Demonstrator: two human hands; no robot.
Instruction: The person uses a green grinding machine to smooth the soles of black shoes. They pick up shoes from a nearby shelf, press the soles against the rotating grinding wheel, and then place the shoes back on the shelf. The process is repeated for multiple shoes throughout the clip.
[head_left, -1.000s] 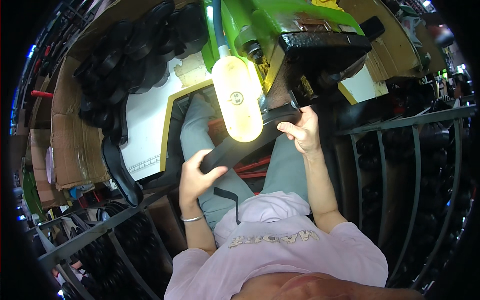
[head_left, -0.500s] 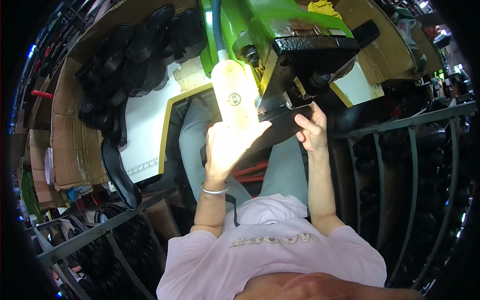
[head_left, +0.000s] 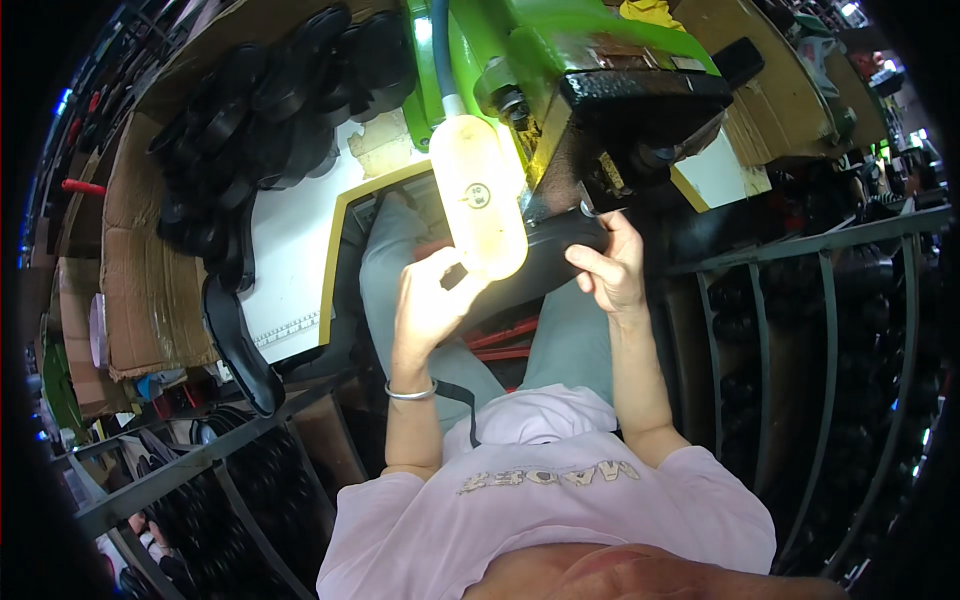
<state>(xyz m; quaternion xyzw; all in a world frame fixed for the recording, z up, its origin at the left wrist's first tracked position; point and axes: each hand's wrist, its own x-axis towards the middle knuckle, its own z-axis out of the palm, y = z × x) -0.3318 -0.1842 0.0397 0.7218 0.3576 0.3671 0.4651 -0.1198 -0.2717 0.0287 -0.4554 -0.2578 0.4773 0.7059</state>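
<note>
A black shoe sole is held in front of me, slanting up to the right beneath the machine head. My right hand grips its right end, thumb on the near face and fingers behind. My left hand is closed at the sole's left end, its fingertips partly lost behind the glowing lamp. The sole's upper edge meets the metal working part under the machine head; the exact contact is hidden.
On the left, a heap of black soles lies on the white tabletop beside a cardboard box. One sole leans over the table's edge. Metal rails flank me, and the green machine body stands ahead.
My left hand has drawn back left and down, its thumb no longer stretched across the sole. My right hand has shifted slightly left with the sole. The view has moved a little.
</note>
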